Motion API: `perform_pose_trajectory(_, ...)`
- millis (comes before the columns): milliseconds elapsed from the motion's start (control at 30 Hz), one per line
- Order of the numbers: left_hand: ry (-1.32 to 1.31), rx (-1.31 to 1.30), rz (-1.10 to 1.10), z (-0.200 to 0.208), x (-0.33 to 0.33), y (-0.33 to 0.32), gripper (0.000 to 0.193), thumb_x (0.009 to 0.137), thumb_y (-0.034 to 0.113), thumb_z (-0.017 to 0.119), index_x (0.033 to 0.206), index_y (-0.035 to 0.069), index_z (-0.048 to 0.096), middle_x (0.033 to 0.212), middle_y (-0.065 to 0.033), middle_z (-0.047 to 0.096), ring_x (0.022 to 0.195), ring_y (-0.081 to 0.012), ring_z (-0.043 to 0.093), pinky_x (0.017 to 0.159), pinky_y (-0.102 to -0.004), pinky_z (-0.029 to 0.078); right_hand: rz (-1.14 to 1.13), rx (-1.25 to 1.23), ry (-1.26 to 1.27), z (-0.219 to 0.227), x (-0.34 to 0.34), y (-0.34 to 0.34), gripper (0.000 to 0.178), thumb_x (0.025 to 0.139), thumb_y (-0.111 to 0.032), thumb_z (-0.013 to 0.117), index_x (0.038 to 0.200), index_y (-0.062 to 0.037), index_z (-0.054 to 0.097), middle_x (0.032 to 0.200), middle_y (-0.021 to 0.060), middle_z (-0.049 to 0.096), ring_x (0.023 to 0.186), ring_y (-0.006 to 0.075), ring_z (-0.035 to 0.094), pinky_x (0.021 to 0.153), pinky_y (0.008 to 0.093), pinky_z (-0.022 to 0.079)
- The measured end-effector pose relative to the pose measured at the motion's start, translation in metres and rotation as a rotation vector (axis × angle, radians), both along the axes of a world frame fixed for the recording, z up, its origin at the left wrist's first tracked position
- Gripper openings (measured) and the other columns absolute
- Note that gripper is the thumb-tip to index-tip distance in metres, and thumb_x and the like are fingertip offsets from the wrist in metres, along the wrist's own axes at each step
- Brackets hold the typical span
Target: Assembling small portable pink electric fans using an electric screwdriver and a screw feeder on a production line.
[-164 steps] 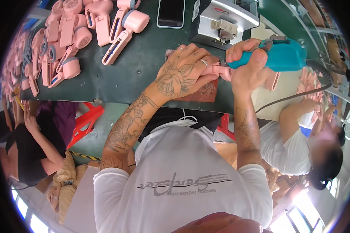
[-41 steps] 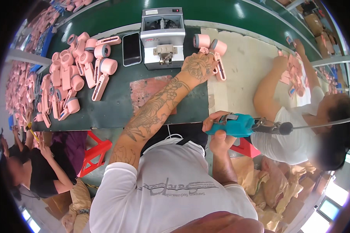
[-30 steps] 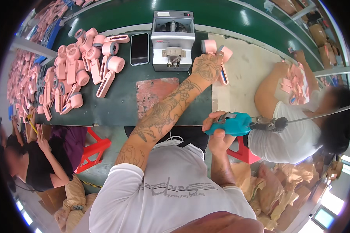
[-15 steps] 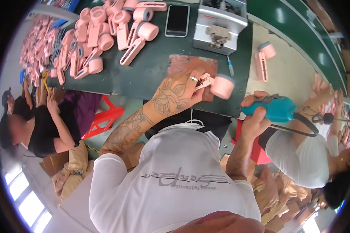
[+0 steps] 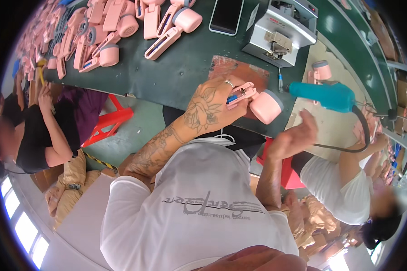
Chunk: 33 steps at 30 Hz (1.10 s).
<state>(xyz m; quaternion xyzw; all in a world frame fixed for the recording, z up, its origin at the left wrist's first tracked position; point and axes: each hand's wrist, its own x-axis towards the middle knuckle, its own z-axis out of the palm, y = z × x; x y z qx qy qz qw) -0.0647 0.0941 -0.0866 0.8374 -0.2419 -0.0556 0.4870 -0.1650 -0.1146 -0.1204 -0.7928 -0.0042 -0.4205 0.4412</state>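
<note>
My left hand (image 5: 216,101), with a ring and a tattooed wrist, is closed around the slim handle of a pink handheld fan (image 5: 265,108). The fan's round, grey-rimmed head points right, and a blue part shows inside its handle. Beneath lies a worn reddish-brown mat (image 5: 226,67) on the dark green table. My right hand (image 5: 299,134) is slightly blurred and holds nothing, its fingers stretched out and apart, just off the table's front edge. Beyond its fingers sits a teal corded hand tool (image 5: 323,95), apart from the hand, its black cable curving down to the right.
Many pink fans (image 5: 117,27) lie piled at the left. A phone (image 5: 225,16) and a grey metal machine (image 5: 282,34) stand at the back, near a small blue screwdriver (image 5: 280,81). Another pink fan (image 5: 321,70) is partly behind the teal tool. Co-workers sit on both sides.
My right hand has let go of the teal tool and drawn back with opened fingers. My left hand still holds the fan, now tilted a little. The whole view has shifted.
</note>
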Motion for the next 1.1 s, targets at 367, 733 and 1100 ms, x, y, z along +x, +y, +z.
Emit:
perform_pose_trajectory(367,0.180,-0.187,-0.138,0.006,-0.010,0.019,0.034,0.091,0.011,0.068,0.122,0.000,0.058,0.106,-0.0162,0.073,0.097,-0.0280,0.073,0.084,-0.0370,0.057,0.354,0.447,0.508,0.034,0.015,0.017,0.078,0.090,-0.024,0.077,0.152,0.0026,0.037,0.144,0.0165,0.048,0.126,0.0261,0.055,0.106,0.0393,0.046)
perform_pose_trajectory(733,1.062,-1.015,0.024,-0.031,-0.071,-0.009,0.037,0.108,0.015,0.051,0.137,-0.002,0.035,0.128,-0.0128,0.062,0.116,-0.0123,0.060,0.098,-0.0289,0.049,0.103,0.033,0.574,0.026,0.018,0.027,0.053,0.083,-0.019,0.078,0.129,-0.0015,0.058,0.112,0.0105,0.052,0.086,0.0185,0.050,0.077,0.0319,0.044)
perform_pose_trajectory(1100,1.455,-1.251,0.037,-0.023,-0.078,-0.025,0.036,0.113,0.035,0.038,0.139,0.011,0.047,0.111,-0.0012,0.057,0.112,-0.0115,0.056,0.097,-0.0282,0.047,0.081,-0.370,0.793,0.056,-0.008,0.055,0.055,0.080,-0.017,0.083,0.128,-0.0003,0.063,0.108,0.0129,0.056,0.085,0.0234,0.062,0.068,0.0317,0.052)
